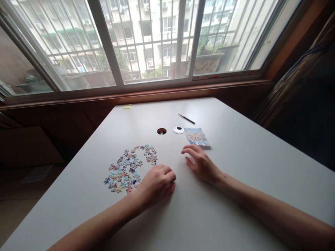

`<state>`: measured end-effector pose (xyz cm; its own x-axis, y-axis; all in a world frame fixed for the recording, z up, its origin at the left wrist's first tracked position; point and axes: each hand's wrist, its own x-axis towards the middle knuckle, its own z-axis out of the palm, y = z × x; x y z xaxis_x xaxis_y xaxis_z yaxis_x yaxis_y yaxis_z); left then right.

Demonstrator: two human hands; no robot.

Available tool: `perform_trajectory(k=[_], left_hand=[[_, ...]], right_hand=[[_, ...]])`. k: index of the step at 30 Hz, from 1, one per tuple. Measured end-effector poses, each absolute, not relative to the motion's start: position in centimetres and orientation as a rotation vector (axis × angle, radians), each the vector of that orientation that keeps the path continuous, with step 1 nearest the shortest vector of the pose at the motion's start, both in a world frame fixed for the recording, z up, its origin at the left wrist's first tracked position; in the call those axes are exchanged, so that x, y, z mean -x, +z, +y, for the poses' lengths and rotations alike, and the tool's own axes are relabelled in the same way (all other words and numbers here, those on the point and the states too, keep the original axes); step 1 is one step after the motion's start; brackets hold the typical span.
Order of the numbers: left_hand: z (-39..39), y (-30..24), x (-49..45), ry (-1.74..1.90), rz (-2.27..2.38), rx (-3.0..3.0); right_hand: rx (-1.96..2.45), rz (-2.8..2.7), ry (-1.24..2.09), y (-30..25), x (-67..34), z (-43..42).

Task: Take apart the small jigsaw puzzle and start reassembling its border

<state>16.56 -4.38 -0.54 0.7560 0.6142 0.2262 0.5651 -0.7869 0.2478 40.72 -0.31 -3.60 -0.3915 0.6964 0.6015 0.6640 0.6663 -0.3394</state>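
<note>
A spread of several small colourful jigsaw pieces [128, 167] lies on the white table [235, 167]. My left hand [157, 183] rests on the table just right of the pieces, fingers curled under into a loose fist; whether it holds a piece is hidden. My right hand [200, 162] lies on the table farther right, fingers stretched out and slightly bent, holding nothing. Just beyond its fingertips lies a small colourful picture card [196, 136].
A black pen [186, 118] lies toward the far edge. A round cable hole [161, 131] and its white cap [178, 130] sit mid-table. A yellow note [127, 106] is at the far edge. A barred window is behind, a dark curtain at right.
</note>
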Motion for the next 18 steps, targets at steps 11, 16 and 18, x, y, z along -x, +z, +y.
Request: perform_trajectory(k=[11, 16, 18], left_hand=[[-5.3, -2.7, -16.9, 0.725, 0.976, -2.881], [-6.8, -2.1, -16.7, 0.548, 1.365, -2.972], [-7.1, -1.9, -16.7, 0.514, 1.499, -2.92]], right_hand=[[0.515, -2.499, 0.404, -2.6, -39.3, -2.4], [0.675, -2.546, 0.196, -2.8, -39.8, -1.8], [0.856, -2.489, 0.111, -2.9, -40.0, -1.5]])
